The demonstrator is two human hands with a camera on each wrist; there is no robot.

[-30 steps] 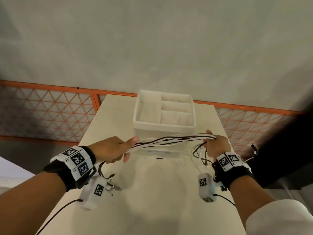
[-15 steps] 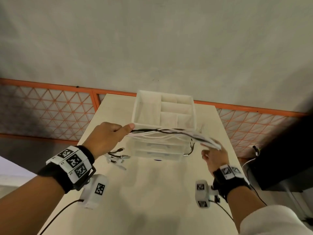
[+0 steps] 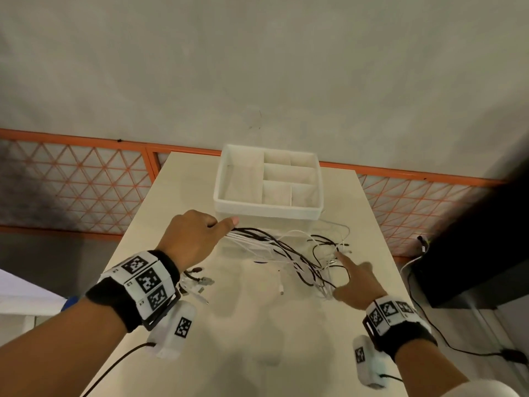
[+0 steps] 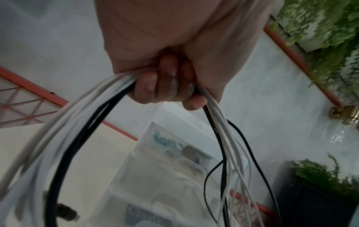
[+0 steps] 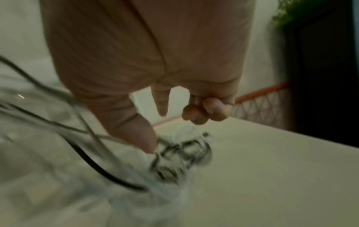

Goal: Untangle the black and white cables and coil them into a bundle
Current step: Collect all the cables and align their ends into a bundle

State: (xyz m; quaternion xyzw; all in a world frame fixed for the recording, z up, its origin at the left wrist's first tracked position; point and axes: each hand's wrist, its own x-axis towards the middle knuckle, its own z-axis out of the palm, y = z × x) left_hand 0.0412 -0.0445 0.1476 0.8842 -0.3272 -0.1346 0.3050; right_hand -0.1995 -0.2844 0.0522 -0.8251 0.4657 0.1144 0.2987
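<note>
Between the two hands, the thin black and white cables [image 3: 274, 247] are strung with their long axis running from the left hand [image 3: 190, 239] down and across to the right hand [image 3: 356, 282], in front of the white plastic compartment tray [image 3: 267, 209]. One end of the strands is clenched in the left fist, held above the pale beige tabletop [image 3: 257, 339]. The loose far ends lie tangled on the tabletop just beside the right hand, which is nearer to them. That hand is lowered, index finger extended, nothing gripped, the other fingers loosely curled.
</note>
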